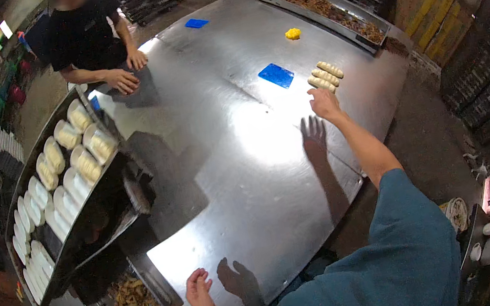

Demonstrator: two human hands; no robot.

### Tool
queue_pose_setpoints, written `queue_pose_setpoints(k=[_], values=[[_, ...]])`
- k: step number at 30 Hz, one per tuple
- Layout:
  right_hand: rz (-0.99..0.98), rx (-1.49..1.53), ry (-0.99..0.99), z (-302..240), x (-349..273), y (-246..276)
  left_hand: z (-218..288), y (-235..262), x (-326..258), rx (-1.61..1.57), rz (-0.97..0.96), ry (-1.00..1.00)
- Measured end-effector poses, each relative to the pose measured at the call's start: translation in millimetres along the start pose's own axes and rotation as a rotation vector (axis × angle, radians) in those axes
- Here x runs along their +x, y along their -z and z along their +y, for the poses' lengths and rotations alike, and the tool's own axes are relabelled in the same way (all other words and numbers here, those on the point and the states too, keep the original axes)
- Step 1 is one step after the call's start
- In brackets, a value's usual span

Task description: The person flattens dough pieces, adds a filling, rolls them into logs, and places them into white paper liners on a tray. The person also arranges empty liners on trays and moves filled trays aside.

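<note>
My right hand reaches over the table to a small row of pale, ridged dough rolls. Its fingertips are at the nearest roll, and I cannot tell whether they press on it. The shadow below shows the fingers spread. My left hand hovers by the near edge of the metal table, fingers loosely bent and apart, holding nothing. Just left of the rolls lies a blue flat scraper. Beyond them sits a small yellow lump.
A tilted tray of dough pieces on white papers stands at left, above a metal pan of brown filling. A long filling tray lines the far right edge. Another blue scraper lies far back. A co-worker stands across, hands at the table.
</note>
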State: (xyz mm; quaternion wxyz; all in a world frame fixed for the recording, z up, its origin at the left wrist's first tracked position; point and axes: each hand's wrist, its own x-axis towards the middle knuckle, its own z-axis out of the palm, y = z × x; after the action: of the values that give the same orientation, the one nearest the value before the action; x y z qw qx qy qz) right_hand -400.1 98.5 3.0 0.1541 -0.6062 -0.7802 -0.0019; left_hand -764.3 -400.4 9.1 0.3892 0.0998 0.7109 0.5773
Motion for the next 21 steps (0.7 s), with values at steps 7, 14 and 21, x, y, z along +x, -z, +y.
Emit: queue_pose_setpoints(k=[7, 14, 21], values=[[-0.019, -0.067, 0.166, 112.8, 55.1, -51.1, -5.2, -219.5, 12.9, 0.189, -0.525, 0.068], [-0.410, 0.868, -0.366, 110.2, 63.1, -23.5, 7.8, -425.0, 55.4, 0.011, -0.801, 0.265], [-0.672, 0.920, 0.066, 69.5, -8.0, 12.9, 4.0, -478.1, 77.6, -0.424, -0.784, 0.377]])
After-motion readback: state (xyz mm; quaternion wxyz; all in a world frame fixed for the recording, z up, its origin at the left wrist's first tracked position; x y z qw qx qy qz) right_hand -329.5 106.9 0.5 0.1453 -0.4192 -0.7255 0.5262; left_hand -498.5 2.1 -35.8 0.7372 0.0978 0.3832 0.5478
